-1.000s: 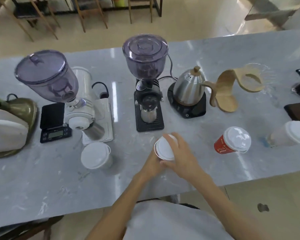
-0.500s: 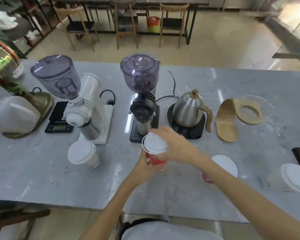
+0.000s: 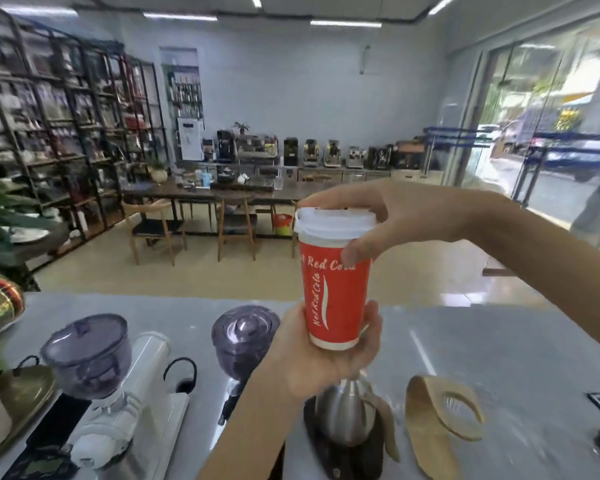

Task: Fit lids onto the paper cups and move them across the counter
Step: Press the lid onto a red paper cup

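Red paper cup point(image 3: 333, 299) stood upright in the air above the grey counter point(image 3: 482, 358); your left hand point(image 3: 321, 362) cupped its base while your right hand point(image 3: 392, 216) gripped its white lid point(image 3: 333, 221).

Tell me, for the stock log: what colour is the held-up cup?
The paper cup is red with pale lettering, under a white lid; head view.

Held upright a little right of centre frame: red paper cup point(image 3: 335, 299), white script lettering across its upper wall and up its side. Rests by its base in the left hand point(image 3: 312, 365). Carries a white plastic lid point(image 3: 335, 221), level on the rim, gripped from the right by the right hand point(image 3: 399, 216).
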`<action>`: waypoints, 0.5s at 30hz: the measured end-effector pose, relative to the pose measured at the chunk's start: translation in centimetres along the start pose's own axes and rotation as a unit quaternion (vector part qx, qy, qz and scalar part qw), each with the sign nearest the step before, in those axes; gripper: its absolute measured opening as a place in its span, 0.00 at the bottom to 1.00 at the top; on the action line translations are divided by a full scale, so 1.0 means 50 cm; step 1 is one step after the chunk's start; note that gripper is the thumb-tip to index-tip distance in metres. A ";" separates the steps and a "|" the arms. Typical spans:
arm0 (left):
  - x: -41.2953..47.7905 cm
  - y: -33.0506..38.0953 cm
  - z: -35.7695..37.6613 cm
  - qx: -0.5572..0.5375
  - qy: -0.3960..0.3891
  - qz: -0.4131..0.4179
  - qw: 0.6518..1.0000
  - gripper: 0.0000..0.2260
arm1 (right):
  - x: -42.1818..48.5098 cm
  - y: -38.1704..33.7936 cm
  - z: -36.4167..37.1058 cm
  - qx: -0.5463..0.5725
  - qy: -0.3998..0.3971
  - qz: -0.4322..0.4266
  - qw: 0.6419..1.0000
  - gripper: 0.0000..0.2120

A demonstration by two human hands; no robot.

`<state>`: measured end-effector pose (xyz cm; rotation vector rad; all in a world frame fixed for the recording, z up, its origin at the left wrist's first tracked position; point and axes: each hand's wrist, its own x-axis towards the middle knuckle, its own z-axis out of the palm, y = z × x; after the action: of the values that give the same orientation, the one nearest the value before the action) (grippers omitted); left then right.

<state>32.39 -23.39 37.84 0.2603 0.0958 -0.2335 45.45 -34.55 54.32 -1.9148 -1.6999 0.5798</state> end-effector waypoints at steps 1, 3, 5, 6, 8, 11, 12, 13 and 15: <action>0.004 0.011 0.035 -0.029 -0.026 -0.005 0.999 0.22 | -0.001 -0.012 -0.032 -0.006 0.001 -0.008 1.000 0.35; 0.014 0.031 0.091 -0.037 -0.055 0.014 0.998 0.22 | -0.006 -0.034 -0.089 -0.016 0.000 -0.016 1.000 0.36; 0.026 0.044 0.135 -0.022 -0.068 0.032 0.997 0.24 | -0.009 -0.050 -0.135 -0.033 -0.004 -0.022 0.999 0.36; 0.034 0.048 0.152 -0.021 -0.065 0.041 0.997 0.24 | -0.008 -0.056 -0.152 -0.041 -0.008 -0.022 0.999 0.35; 0.048 0.051 0.176 -0.023 -0.065 0.049 0.996 0.23 | -0.004 -0.065 -0.176 -0.052 -0.017 -0.013 0.998 0.35; 0.066 0.054 0.193 -0.026 -0.060 0.063 0.996 0.22 | -0.001 -0.068 -0.191 -0.068 -0.020 0.000 0.997 0.35; 0.072 0.055 0.193 -0.022 -0.059 0.067 0.996 0.22 | -0.001 -0.067 -0.191 -0.071 -0.021 0.004 0.997 0.35; 0.074 0.053 0.193 -0.021 -0.055 0.071 0.996 0.22 | -0.003 -0.066 -0.189 -0.067 -0.023 0.009 0.997 0.36; 0.078 0.049 0.188 -0.026 -0.045 0.090 0.995 0.23 | -0.009 -0.063 -0.185 -0.054 -0.039 0.021 0.998 0.37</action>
<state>37.36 -24.42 46.99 0.2055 -0.0104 -0.0634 48.69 -35.60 63.51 -2.0318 -1.7768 0.5953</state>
